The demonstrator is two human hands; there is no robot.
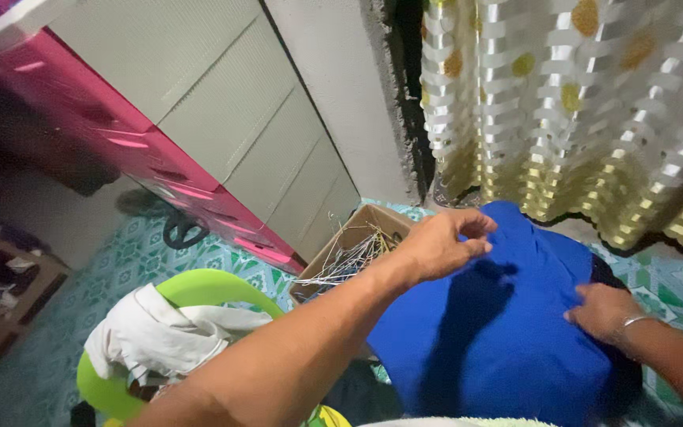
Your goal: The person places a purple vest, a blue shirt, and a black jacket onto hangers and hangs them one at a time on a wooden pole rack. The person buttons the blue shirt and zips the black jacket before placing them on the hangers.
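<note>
A bright blue garment (507,332) lies spread flat in front of me. My left hand (443,241) reaches over it and pinches its far upper edge between the fingertips. My right hand (604,310), with a metal bracelet on the wrist, presses flat on the garment's right side. Something dark shows under the garment at its right edge.
A cardboard box (357,237) full of wire hangers stands just left of the garment. A lime green basin (199,289) with white cloth (160,336) is at the lower left. A pink drawer unit (144,150) stands at left, a striped curtain (586,119) hangs behind.
</note>
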